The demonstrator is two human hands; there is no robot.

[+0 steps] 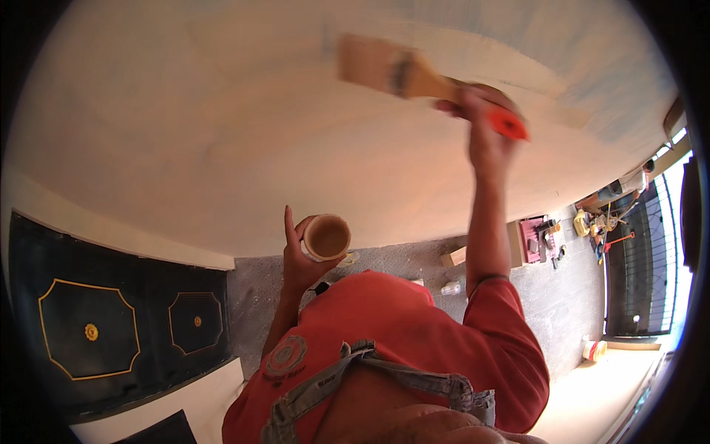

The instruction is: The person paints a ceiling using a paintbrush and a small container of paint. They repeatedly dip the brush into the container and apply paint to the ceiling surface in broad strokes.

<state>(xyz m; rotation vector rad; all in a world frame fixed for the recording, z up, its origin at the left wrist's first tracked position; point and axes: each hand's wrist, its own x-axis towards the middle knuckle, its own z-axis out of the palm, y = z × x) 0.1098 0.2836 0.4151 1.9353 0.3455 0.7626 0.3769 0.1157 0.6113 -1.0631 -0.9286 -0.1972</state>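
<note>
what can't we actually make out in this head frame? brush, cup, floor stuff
Head view only:
- Brush bristles: motion-blurred, so contact with the pale board is unclear.
- Right hand grip: fingers partly hidden behind the orange handle end.
- Cup in the left hand: contents too dim to identify.
- Floor items at the right: too small, bent by the fisheye rim.
- Dark panelled door: cut off by the left edge.

Brush on board, cup perhaps below.
</note>
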